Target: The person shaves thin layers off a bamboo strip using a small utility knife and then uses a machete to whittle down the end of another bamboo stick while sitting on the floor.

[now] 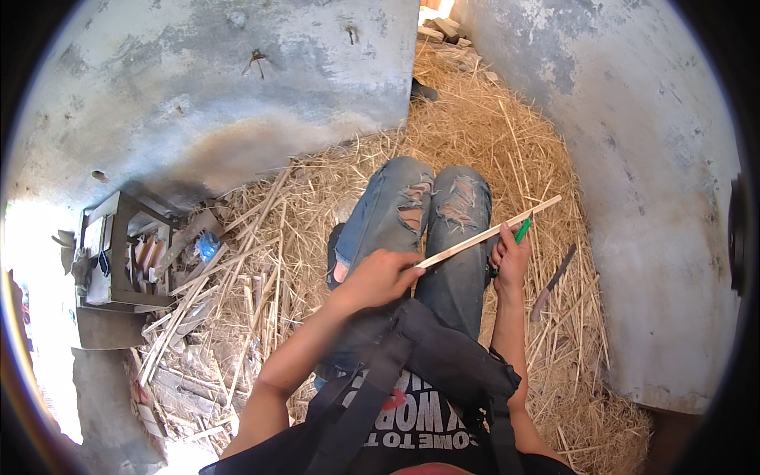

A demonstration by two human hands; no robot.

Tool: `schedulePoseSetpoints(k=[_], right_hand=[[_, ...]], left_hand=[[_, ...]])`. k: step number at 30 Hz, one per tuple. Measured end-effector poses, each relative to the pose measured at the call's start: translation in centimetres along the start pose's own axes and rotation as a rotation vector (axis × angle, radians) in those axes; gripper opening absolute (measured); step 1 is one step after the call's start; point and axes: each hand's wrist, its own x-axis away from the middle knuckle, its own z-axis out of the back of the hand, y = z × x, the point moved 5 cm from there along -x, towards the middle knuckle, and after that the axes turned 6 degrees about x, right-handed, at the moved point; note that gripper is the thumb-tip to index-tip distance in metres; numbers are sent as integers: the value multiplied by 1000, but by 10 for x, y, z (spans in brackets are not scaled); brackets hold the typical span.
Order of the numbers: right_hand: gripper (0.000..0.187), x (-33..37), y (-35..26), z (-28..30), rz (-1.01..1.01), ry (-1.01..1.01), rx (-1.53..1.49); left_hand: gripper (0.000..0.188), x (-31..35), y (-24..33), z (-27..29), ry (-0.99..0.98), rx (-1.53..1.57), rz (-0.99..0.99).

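Observation:
A long pale strip of split wood or bamboo (475,239) slants across my knees, its far end up to the right. My left hand (384,277) is closed on its near end, thumb and fingers pinching it. Toward the other end, my right hand (513,257) is closed around what looks like a green utility knife (522,229). The strip lies against the right fingers and the knife; most of the blade cannot be made out. On the straw to the right rests a long knife (556,277) with a brownish handle.
Straw and shavings (483,103) cover the ground. Cut strips (253,229) lie in a pile at left, beside a small wooden shelf (127,249) and a blue plastic piece (207,246). Metal sheets (649,198) stand along the right and far sides. Wood pieces (443,30) lie far ahead.

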Motion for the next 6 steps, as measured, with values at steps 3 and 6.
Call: schedulePoseSetpoints(k=[3,6], right_hand=[[21,10,-4,-9,19,55,66],[25,9,-5,-7,154,26,354]], left_hand=[[21,-18,1,-12,-39,115,86],[21,-28,-1,-21,-9,140,168]])
